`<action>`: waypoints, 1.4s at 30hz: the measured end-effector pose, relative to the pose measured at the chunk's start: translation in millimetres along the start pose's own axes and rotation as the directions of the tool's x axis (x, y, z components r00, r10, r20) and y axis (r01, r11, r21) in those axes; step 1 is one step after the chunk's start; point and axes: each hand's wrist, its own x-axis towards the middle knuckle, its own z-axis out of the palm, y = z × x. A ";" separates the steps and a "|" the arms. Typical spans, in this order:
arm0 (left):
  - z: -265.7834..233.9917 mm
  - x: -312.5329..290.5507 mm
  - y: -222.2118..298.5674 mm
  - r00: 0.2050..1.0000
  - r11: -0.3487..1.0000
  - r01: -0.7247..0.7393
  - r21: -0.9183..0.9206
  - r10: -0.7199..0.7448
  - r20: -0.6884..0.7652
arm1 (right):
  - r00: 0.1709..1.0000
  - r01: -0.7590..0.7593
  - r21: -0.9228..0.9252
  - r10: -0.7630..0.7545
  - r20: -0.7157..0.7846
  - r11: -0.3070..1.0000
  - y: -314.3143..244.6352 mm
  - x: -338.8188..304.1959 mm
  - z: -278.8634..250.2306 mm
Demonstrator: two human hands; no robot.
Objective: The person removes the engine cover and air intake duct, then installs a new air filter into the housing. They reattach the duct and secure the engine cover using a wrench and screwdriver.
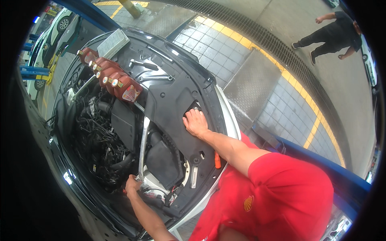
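My right hand (196, 123) lies on the black plastic cover (169, 108) at the front of an open engine bay. Its fingers are stretched out at the edge of a dark opening (195, 107) with a small metal part in it. My left hand (132, 185) is down at the near end of a silver brace bar (143, 148), fingers curled. A bit of red shows beside its fingertips; what they hold is hidden. Right of that hand, an air filter box (162, 162) sits under the cover's edge. An orange-handled tool (217, 160) lies near my right forearm.
Several reddish-brown oil bottles (128, 88) stand in a row across the bay, beside a white pleated air filter (113, 43). Metal tools (144, 64) lie on the cover. A blue lift beam (313, 160) runs behind me. Another person (331, 38) walks at the far right.
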 end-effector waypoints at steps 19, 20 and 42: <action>-5.3 -11.9 17.4 0.998 0.993 -0.065 0.102 0.065 0.001 | 0.998 -0.042 0.021 0.042 0.038 0.999 -1.2 -2.7 -7.7; -3.4 -9.7 17.1 0.998 0.993 -0.069 0.097 0.069 -0.001 | 0.998 -0.044 0.021 0.043 0.043 0.999 -1.4 -2.7 -7.5; 32.7 34.4 -26.8 0.996 0.997 -0.077 0.013 0.077 -0.037 | 0.994 -0.072 0.014 0.070 0.089 0.997 -3.8 -1.6 -9.6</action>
